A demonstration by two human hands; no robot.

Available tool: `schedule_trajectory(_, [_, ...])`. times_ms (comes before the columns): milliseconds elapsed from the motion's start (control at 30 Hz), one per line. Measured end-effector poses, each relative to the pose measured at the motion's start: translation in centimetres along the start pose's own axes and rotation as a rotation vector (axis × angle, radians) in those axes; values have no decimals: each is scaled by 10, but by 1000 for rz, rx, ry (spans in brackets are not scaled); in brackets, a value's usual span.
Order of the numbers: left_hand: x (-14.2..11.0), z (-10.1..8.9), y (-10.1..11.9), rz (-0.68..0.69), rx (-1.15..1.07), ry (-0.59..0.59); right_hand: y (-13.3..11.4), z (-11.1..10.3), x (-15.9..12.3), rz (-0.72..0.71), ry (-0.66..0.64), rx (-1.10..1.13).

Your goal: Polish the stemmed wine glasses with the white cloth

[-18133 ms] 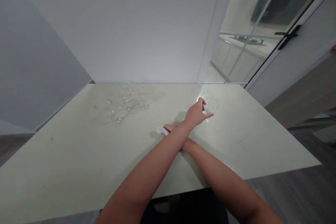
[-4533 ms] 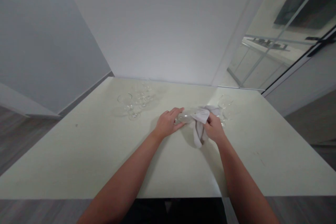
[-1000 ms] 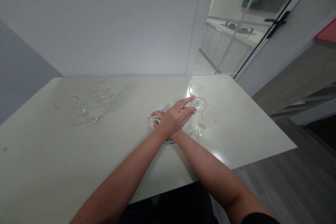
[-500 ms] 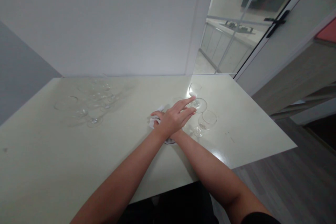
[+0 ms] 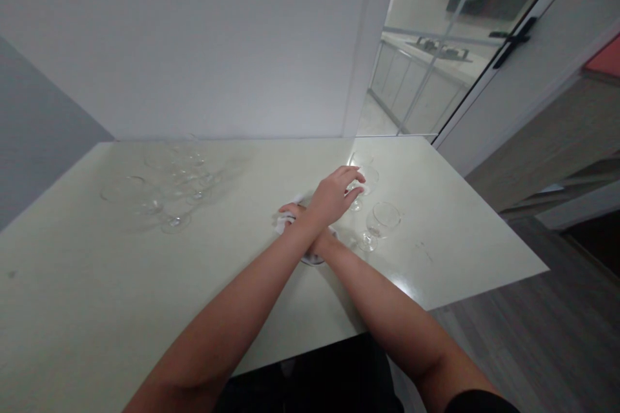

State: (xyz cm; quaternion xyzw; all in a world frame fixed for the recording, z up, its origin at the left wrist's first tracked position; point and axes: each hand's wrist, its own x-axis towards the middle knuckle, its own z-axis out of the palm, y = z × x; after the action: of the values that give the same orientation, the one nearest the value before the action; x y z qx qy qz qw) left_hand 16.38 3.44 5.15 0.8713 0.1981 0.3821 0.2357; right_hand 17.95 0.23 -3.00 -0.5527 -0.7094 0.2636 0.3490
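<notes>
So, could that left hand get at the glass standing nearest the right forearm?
Most likely yes: the near glass stands close to the left hand, with nothing visible between them. But its fingers are at another glass, so they would probably have to leave that one first.

A pale table (image 5: pixel 97 310) spans the foreground; light reflects near its front right edge. A plain white wall (image 5: pixel 217 45) stands behind it, with a grey surface (image 5: pixel 39 116) at left. At right, glazing with grey bars (image 5: pixel 448 39) reveals a counter and cooktop (image 5: pixel 443 50). A black handle (image 5: pixel 516 43) is mounted alongside. The floor (image 5: pixel 489 342) is grey, wood-grained.
</notes>
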Motion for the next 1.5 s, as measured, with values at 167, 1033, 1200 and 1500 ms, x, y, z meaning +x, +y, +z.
schedule_trajectory(167, [4, 4, 4, 3, 44, -7, 4, 5, 2, -46, -12, -57])
schedule_trajectory(1033, [4, 14, 6, 31, 94, 81, -12, -3, 10, 27, -39, 14])
schedule_trajectory(1200, [4, 16, 6, 33, 66, 82, -14, -5, 8, 47, -50, -10])
schedule_trajectory(1500, [-1, -12, 50, 239, -110, -10, -26, -13, 2, 68, -82, -42])
